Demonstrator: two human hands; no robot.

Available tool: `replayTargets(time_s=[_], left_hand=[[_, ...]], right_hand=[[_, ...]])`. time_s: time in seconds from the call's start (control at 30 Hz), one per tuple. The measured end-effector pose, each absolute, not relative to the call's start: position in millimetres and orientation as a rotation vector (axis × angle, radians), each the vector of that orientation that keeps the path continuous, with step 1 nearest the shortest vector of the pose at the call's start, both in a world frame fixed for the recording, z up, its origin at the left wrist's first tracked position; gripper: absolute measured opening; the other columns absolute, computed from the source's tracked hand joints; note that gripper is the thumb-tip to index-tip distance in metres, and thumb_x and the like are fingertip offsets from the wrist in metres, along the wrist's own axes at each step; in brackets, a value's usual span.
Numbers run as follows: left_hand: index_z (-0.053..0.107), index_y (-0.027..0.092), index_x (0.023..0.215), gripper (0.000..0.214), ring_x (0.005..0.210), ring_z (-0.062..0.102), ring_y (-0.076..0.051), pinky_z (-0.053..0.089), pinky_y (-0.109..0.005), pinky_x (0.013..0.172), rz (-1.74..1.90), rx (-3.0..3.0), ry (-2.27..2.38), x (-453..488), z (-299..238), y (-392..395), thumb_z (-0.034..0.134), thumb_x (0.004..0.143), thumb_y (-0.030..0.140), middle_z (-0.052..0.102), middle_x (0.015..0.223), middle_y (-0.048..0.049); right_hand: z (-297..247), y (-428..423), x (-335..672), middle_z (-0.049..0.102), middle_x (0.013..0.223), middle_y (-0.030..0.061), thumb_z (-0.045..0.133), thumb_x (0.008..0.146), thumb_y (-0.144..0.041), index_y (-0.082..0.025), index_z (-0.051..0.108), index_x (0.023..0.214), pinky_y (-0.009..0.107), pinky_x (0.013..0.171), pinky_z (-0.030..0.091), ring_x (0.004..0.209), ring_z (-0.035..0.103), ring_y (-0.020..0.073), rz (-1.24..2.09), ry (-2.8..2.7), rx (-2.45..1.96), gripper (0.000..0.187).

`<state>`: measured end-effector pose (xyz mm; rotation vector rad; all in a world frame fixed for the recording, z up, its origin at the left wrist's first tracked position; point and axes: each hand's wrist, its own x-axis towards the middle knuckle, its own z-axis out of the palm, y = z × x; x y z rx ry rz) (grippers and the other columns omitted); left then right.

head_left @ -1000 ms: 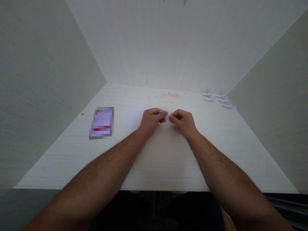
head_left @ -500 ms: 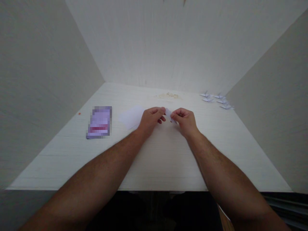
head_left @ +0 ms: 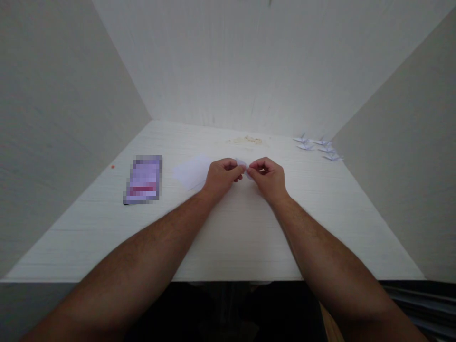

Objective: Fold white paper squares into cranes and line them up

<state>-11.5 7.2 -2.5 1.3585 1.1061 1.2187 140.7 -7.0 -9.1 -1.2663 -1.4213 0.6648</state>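
Between my two hands is a small folded piece of white paper (head_left: 242, 163), mostly covered by the fingers. My left hand (head_left: 225, 174) pinches it with the thumb on top and the fingers curled below. From the other side my right hand (head_left: 268, 174) grips it between thumb and forefinger. The fingertips of both hands nearly meet above the table. Beside my left wrist lie flat white paper sheets (head_left: 190, 172), partly hidden by that hand.
Several folded paper cranes (head_left: 318, 145) sit at the back right of the white table (head_left: 235, 237). A pixelated purple, phone-like object (head_left: 144, 178) lies on the left, near a small orange speck (head_left: 113, 167). A brownish stain (head_left: 249, 140) marks the back. Walls rise on three sides.
My fingertips have come closer together, and my left thumb has shifted down along the folded paper. Less of the paper shows between the hands. The whole view has shifted slightly.
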Motion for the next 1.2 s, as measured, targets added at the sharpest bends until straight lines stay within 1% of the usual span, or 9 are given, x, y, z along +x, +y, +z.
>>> replayTargets(time_s=[0.2, 0.47, 0.7, 0.83, 1.2], left_hand=[[0.062, 0.016, 0.060, 0.024, 0.054, 0.058, -0.011, 0.046, -0.023, 0.054, 1.228, 1.301, 1.082, -11.5, 0.6, 6.4, 0.078, 0.069, 0.031, 0.067, 0.059, -0.0032], [0.063, 0.015, 0.062, 0.021, 0.056, 0.060, -0.011, 0.049, -0.024, 0.057, 1.196, 1.310, 1.056, -12.4, -2.1, 9.2, 0.077, 0.068, 0.031, 0.069, 0.062, -0.0032], [0.066, 0.015, 0.066, 0.019, 0.060, 0.063, -0.012, 0.050, -0.025, 0.059, 1.221, 1.323, 1.050, -12.3, -3.3, 8.9, 0.074, 0.072, 0.031, 0.070, 0.065, -0.0040], [0.064, 0.015, 0.065, 0.020, 0.059, 0.063, -0.012, 0.050, -0.025, 0.057, 1.232, 1.298, 1.058, -10.8, -2.8, 8.5, 0.074, 0.072, 0.030, 0.070, 0.064, -0.0041], [0.064, 0.015, 0.065, 0.023, 0.060, 0.062, -0.013, 0.050, -0.026, 0.059, 1.219, 1.309, 1.049, -12.1, -3.8, 9.4, 0.076, 0.071, 0.033, 0.070, 0.065, -0.0041]], right_hand=[[-8.3, -8.5, 140.1, 0.069, 0.077, 0.0015, 0.071, 0.074, -0.029, -0.021, 0.067, 0.076, 0.029, 0.065, 0.050, 0.066, 0.059, 0.0131, 0.585, -1.452, -1.317, 0.009], [-11.8, -5.3, 141.1, 0.070, 0.078, 0.0019, 0.073, 0.074, -0.029, -0.020, 0.068, 0.077, 0.030, 0.065, 0.052, 0.067, 0.061, 0.0133, 0.530, -1.479, -1.308, 0.010], [-14.8, -6.4, 141.2, 0.071, 0.079, 0.0011, 0.071, 0.078, -0.028, -0.021, 0.069, 0.079, 0.030, 0.066, 0.054, 0.069, 0.064, 0.0139, 0.387, -1.548, -1.220, 0.007], [-14.9, -7.4, 140.8, 0.072, 0.078, 0.0012, 0.069, 0.080, -0.026, -0.021, 0.070, 0.080, 0.030, 0.068, 0.055, 0.069, 0.065, 0.0139, 0.315, -1.582, -1.201, 0.005], [-12.8, -6.7, 139.6, 0.071, 0.078, 0.0013, 0.070, 0.077, -0.026, -0.021, 0.067, 0.077, 0.030, 0.064, 0.054, 0.067, 0.064, 0.0138, 0.412, -1.526, -1.247, 0.006]])
